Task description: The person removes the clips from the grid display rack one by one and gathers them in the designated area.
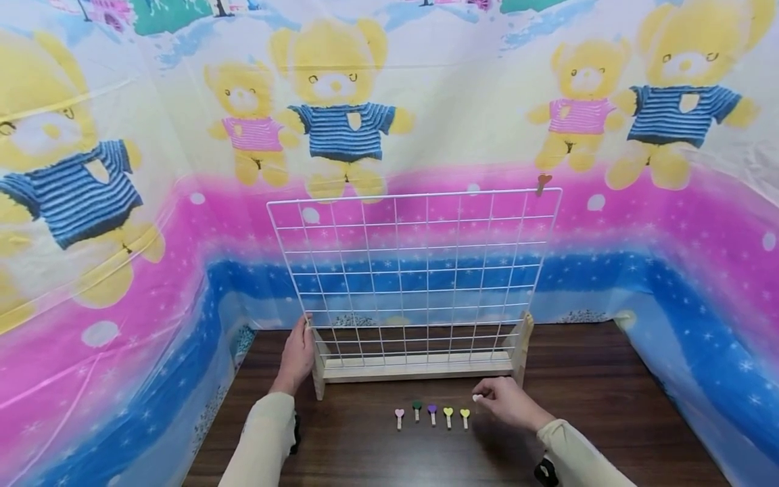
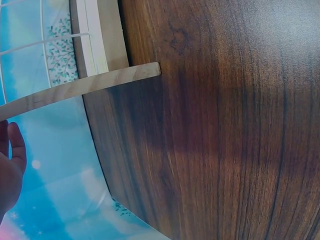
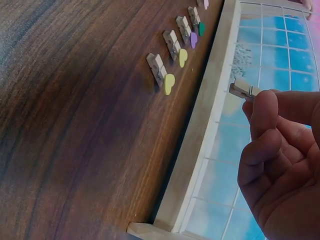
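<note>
My left hand (image 1: 297,355) holds the left wooden upright (image 1: 318,362) of a white wire grid rack (image 1: 410,270). In the left wrist view its fingers (image 2: 17,145) are right at the upright's edge, and the rest of the hand is cut off. Between thumb and index finger, my right hand (image 1: 508,402) pinches a small wooden clothespin (image 3: 243,89) with a whitish heart, over the table in front of the rack's right end. To its left lies a row of heart clothespins: yellow (image 1: 465,418), yellow (image 1: 448,417), purple (image 1: 433,414), green (image 1: 416,410) and pink (image 1: 399,418).
A reddish heart clothespin (image 1: 544,182) is clipped at the grid's top right corner. The rack's wooden base bar (image 1: 420,370) stands on a dark wood table (image 1: 359,453). Behind and on both sides hangs a bear-printed cloth (image 1: 450,122).
</note>
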